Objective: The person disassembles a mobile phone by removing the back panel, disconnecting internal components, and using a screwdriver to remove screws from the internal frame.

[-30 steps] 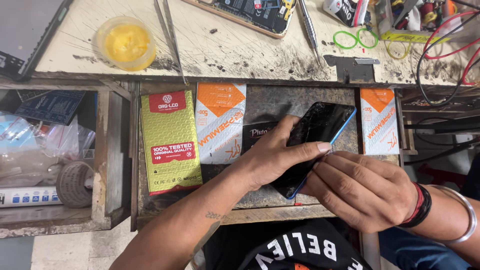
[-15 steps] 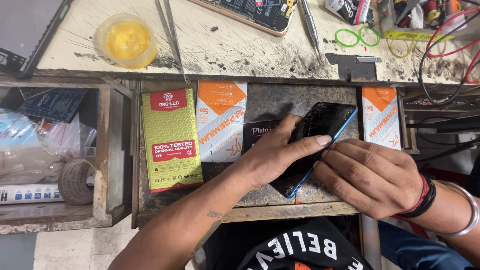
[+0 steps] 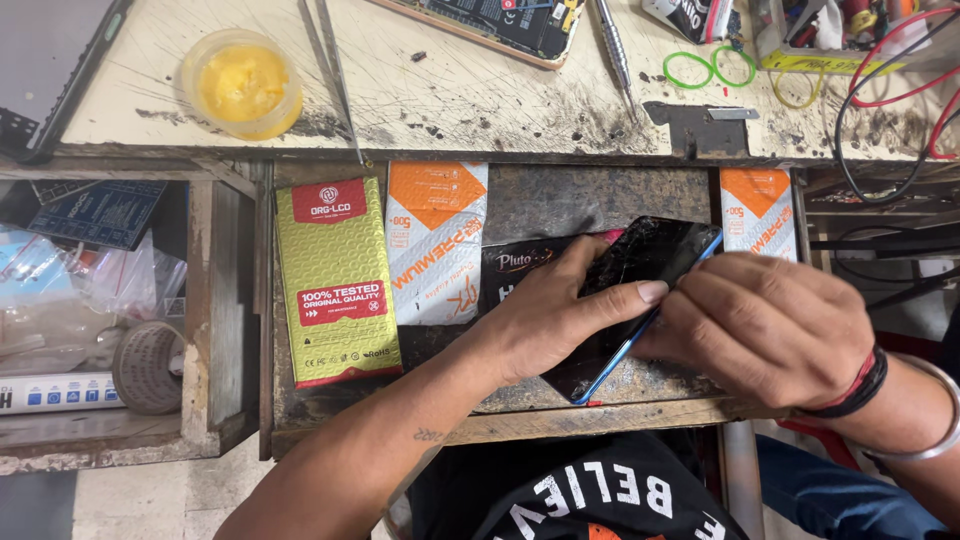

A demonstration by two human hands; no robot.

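Note:
A black smartphone with a blue frame and cracked screen [image 3: 655,262] lies tilted over an open wooden drawer [image 3: 600,420]. My left hand [image 3: 545,315] lies across the phone's screen, fingers spread, pinning it down. My right hand [image 3: 770,325] presses against the phone's right edge, its fingertips at the blue frame; whether it holds a small tool I cannot tell. Both hands touch the phone.
In the drawer lie a green padded pouch [image 3: 335,285], orange-and-white pouches [image 3: 435,240] [image 3: 757,210] and a dark packet [image 3: 520,265]. On the bench above are a yellow paste jar [image 3: 242,85], tweezers [image 3: 335,70], an opened phone [image 3: 490,25], a screwdriver [image 3: 612,40], green rings [image 3: 710,68] and wires [image 3: 890,90].
My right hand has shifted slightly up along the phone's right edge. The left hand stays across the screen and the phone has barely moved.

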